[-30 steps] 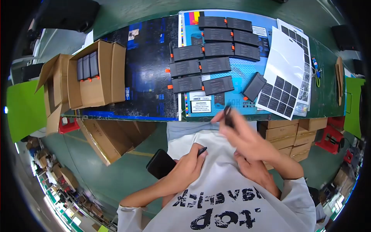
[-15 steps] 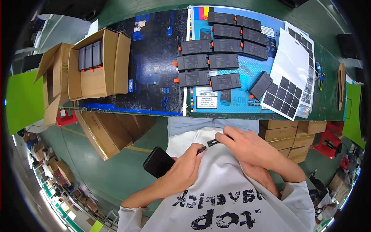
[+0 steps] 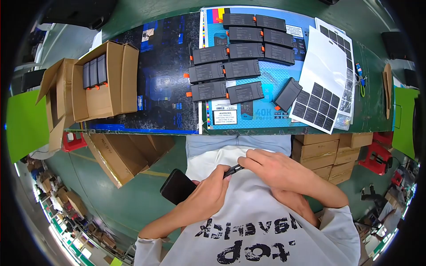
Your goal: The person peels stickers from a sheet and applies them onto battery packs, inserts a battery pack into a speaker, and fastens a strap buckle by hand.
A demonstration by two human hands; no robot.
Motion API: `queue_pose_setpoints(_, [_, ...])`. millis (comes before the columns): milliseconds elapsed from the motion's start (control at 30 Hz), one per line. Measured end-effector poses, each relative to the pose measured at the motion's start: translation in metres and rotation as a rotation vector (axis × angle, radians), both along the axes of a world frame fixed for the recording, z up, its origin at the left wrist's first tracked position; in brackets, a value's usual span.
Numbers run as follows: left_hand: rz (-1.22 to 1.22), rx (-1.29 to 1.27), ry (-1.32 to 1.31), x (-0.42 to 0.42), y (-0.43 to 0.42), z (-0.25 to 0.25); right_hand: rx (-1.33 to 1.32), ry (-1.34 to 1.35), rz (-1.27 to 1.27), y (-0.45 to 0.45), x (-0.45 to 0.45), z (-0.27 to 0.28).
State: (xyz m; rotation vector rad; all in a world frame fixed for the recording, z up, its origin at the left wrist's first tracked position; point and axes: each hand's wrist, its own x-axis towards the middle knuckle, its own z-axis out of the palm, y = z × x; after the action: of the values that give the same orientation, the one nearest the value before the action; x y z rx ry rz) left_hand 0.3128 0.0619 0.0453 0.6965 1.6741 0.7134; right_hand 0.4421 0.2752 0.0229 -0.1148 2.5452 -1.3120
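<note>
My left hand (image 3: 208,193) is closed close to my body, in front of my white T-shirt. Fingers and thumb pinch one end of a slim black pen-like piece (image 3: 233,170), which has an oblong slot. At its other end, my right hand (image 3: 273,168) is closed around it, and the fingers hide that part. A black smartphone (image 3: 178,186) sticks out on the outer side of my left hand, apparently held against the palm. Both hands are below the near edge of the table, touching nothing on it.
Several dark battery packs (image 3: 246,92) with orange tabs lie in rows on the table. One tilted pack (image 3: 288,94) is beside label sheets (image 3: 317,104). An open carton (image 3: 97,108) at left holds similar packs. More cartons (image 3: 315,150) stand under the table.
The two black parts, held apart half a second ago, now meet end to end between my hands. My right hand has moved left toward my left hand. The view has shifted slightly.
</note>
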Motion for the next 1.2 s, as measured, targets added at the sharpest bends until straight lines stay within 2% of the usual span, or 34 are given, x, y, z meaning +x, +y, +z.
queue_pose_setpoints(133, [-0.012, -0.002, -0.024, 0.002, -0.001, -0.003, -0.003, 0.025, 0.013, -0.001, 0.002, 0.001])
queue_pose_setpoints(233, [0.000, -0.037, -0.041, 0.003, 0.003, 0.001, 0.144, 0.136, 0.088, -0.008, 0.001, 0.004])
queue_pose_setpoints(300, [0.025, 0.054, -0.023, 0.009, -0.009, -0.013, 0.323, 0.296, 0.162, -0.016, 0.003, -0.001])
queue_pose_setpoints(367, [0.022, 0.061, 0.012, 0.010, -0.010, -0.016, 0.285, 0.288, 0.099, -0.023, 0.003, -0.006])
queue_pose_setpoints(433, [0.048, 0.089, -0.024, 0.008, -0.011, -0.018, 0.396, 0.336, 0.111, -0.029, 0.006, -0.009])
queue_pose_setpoints(500, [0.068, 0.169, -0.019, 0.007, -0.012, -0.014, 0.389, 0.339, 0.081, -0.029, 0.009, -0.012])
queue_pose_setpoints(567, [0.036, 0.102, -0.059, -0.002, -0.015, -0.004, 0.251, 0.291, 0.073, -0.026, 0.012, -0.012])
queue_pose_setpoints(633, [0.102, -0.106, -0.382, -0.008, -0.019, 0.006, 0.223, 0.248, 0.070, -0.028, 0.019, -0.013])
queue_pose_setpoints(700, [0.088, -0.128, -0.355, -0.007, -0.028, -0.006, 0.207, 0.213, 0.061, -0.031, 0.026, -0.020])
queue_pose_setpoints(800, [-0.123, -0.066, -0.147, -0.002, -0.022, -0.010, 0.134, 0.130, 0.104, -0.038, 0.038, -0.033])
queue_pose_setpoints(867, [-0.154, -0.079, -0.159, -0.003, -0.022, -0.012, 0.048, 0.035, 0.177, -0.041, 0.042, -0.036])
queue_pose_setpoints(900, [-0.096, -0.083, -0.237, -0.002, -0.028, -0.020, 0.025, 0.041, 0.165, -0.040, 0.043, -0.038])
queue_pose_setpoints(1000, [-0.058, -0.102, -0.216, -0.009, -0.017, -0.012, 0.048, 0.030, 0.124, -0.030, 0.034, -0.029])
queue_pose_setpoints(1100, [-0.165, -0.049, -0.115, -0.013, -0.019, -0.018, -0.053, -0.120, 0.113, -0.035, 0.033, -0.040])
queue_pose_setpoints(1167, [-0.223, -0.013, -0.142, -0.018, -0.022, -0.026, -0.107, -0.100, 0.109, -0.033, 0.036, -0.043])
queue_pose_setpoints(1200, [-0.215, -0.097, -0.257, -0.020, -0.023, -0.029, -0.180, -0.087, 0.117, -0.033, 0.039, -0.045])
